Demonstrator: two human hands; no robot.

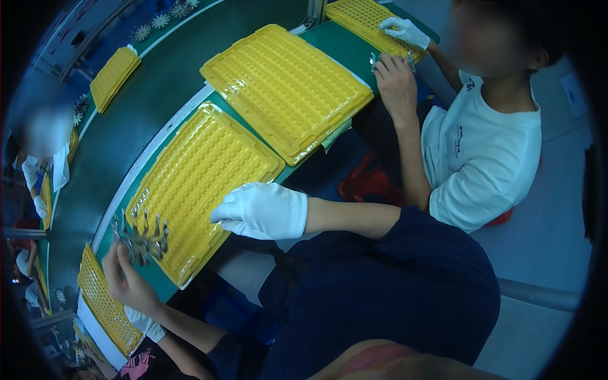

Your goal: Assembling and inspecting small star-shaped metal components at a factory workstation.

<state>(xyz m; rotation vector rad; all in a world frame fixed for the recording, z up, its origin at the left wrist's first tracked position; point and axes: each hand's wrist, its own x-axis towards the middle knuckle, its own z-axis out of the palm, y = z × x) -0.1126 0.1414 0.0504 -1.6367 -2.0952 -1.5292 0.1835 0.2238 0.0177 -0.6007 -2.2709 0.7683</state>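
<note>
My left hand [130, 278], bare, grips a shiny metal part with several radiating prongs [144, 244] by its lower side, above the left edge of a yellow plastic tray [202, 177]. Rows of small pockets cover the tray, and a few small metal pieces [140, 201] sit in it near the left edge. My right hand [263, 210], in a white glove, hovers over the tray's right side. Its fingers are pinched together; whatever is between them is too small or hidden to make out.
Another yellow tray [285, 88] lies beyond mine. At the right a co-worker [475, 139] handles a metal part over a further tray [364, 25]. A gloved co-worker's hand [145, 323] is close below my left hand. A green conveyor belt [171, 69] curves past, carrying pronged parts [160, 21].
</note>
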